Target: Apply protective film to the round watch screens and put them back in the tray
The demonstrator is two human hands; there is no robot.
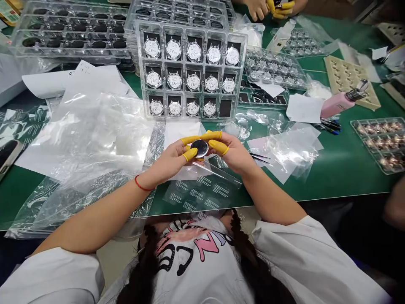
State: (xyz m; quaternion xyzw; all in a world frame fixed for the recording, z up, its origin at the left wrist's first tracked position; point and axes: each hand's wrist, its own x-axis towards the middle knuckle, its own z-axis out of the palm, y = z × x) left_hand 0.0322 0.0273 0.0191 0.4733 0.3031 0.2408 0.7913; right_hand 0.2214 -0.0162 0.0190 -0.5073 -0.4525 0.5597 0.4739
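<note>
Clamped at the rim between left grip (167,162) and right grip (232,154), yellow finger cots (190,155) pressing from both sides, a round dark watch face (199,148), without long axis, about equally near each hand.

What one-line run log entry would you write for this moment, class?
left hand: grips round dark disc | right hand: grips same disc | fingers: yellow finger cots | ahead: clear plastic tray

Head cam, worn by the person, faces forward and steeply down past their white T-shirt (196,261), close on left hand (167,162) and right hand (234,154); green workbench (335,181) and clear plastic watch trays (186,69) sit farther out, toward frame top.
</note>
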